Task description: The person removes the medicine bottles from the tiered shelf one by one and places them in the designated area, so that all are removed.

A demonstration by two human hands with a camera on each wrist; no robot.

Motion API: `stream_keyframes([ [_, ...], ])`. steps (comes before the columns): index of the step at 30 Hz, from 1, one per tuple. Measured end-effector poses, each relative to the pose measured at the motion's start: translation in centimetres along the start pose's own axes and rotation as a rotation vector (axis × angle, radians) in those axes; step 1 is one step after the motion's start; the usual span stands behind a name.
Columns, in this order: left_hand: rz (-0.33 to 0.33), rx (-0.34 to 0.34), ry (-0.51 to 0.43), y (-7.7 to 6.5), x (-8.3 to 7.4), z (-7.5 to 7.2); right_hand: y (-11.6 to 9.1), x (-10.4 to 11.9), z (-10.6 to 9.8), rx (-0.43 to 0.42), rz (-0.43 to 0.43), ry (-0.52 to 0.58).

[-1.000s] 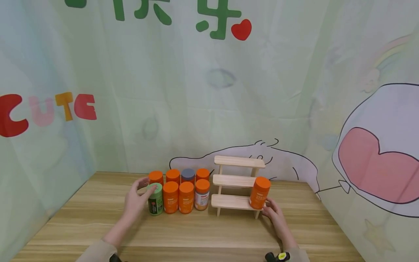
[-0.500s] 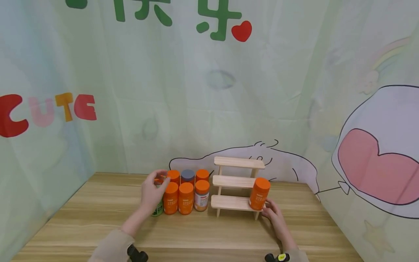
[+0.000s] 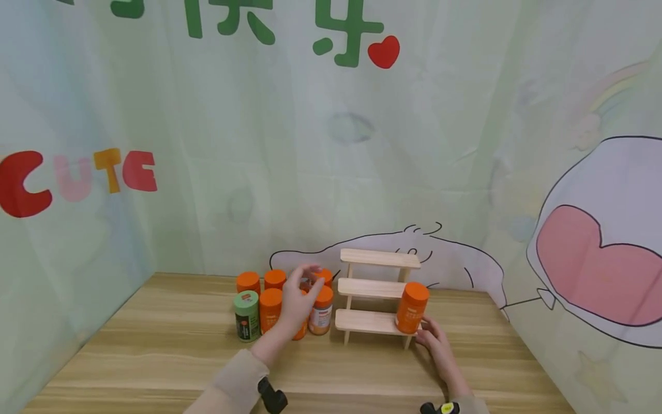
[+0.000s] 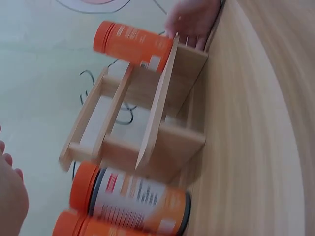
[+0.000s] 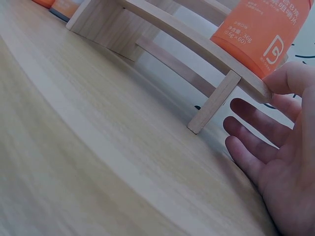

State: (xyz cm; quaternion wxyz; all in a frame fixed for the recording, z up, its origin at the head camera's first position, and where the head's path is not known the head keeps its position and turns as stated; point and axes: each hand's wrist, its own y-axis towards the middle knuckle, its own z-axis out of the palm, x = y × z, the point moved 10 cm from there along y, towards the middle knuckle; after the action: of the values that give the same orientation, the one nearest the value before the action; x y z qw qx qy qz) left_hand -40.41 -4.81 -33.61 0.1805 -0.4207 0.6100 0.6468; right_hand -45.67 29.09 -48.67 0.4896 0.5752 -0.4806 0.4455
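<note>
My left hand [image 3: 295, 302] hovers over the right part of a group of supplement bottles, fingers apart and holding nothing. It covers the blue-lidded bottle and part of an orange one. A green bottle [image 3: 247, 316] stands at the group's left front. At the right front is a white-labelled bottle [image 4: 135, 200] with an orange lid. My right hand [image 3: 436, 347] pinches the right end of the bottom step of a small three-step wooden stand [image 3: 368, 322] between thumb and forefinger; the other fingers [image 5: 246, 147] hang loose. On that step an orange bottle [image 3: 412, 309] stands upright.
The group stands in two rows on the wood-grain table [image 3: 155, 345], just left of the stand. Behind the table hangs a printed cloth backdrop [image 3: 289, 190]. The upper two steps [image 3: 380, 257] bear no bottles.
My left hand has moved right across the bottles, from the green one to above the blue-lidded one, uncovering the left bottles. My right hand and the orange bottle on the stand stay put.
</note>
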Motion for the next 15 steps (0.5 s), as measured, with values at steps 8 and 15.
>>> stream_keyframes([
  [8,-0.036,0.109,-0.127,-0.9,-0.3,6.5,0.1,-0.1,0.0,0.012,0.008,-0.006],
  [15,-0.052,0.241,-0.157,-1.5,-0.9,12.1,0.0,0.2,-0.2,0.003,-0.014,0.014],
])
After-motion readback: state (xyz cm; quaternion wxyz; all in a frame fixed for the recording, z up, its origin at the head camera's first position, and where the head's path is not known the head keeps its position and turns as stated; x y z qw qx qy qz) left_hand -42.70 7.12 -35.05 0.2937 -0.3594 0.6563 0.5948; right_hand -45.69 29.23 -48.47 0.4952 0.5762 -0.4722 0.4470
